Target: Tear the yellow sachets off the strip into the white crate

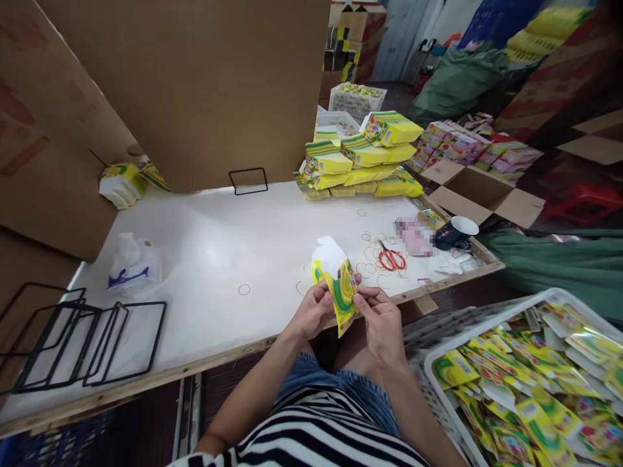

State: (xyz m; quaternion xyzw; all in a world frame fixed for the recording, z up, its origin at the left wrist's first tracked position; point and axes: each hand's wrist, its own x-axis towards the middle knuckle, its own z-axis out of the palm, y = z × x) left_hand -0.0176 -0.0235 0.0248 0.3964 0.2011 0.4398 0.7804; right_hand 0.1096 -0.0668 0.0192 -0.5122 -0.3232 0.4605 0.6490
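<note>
Both hands hold one yellow and green printed cardboard box (pixel 344 295), partly folded, above the front edge of the white table. Its white flaps (pixel 329 254) stick up at the far end, and its lower end tapers toward my lap. My left hand (pixel 314 310) grips the left side between thumb and fingers. On the right side, my right hand (pixel 379 318) pinches the printed panel. Just beyond to the right, red-handled scissors (pixel 392 260) lie among several loose rubber bands (pixel 366 268).
Stacked yellow cartons (pixel 350 165) stand at the table's back right. A white basket (pixel 431 363) of flat printed boxes sits at my right. Black wire frames (pixel 121 340) and a tissue pack (pixel 135 266) lie left. A dark mug (pixel 452 232) stands near the right edge.
</note>
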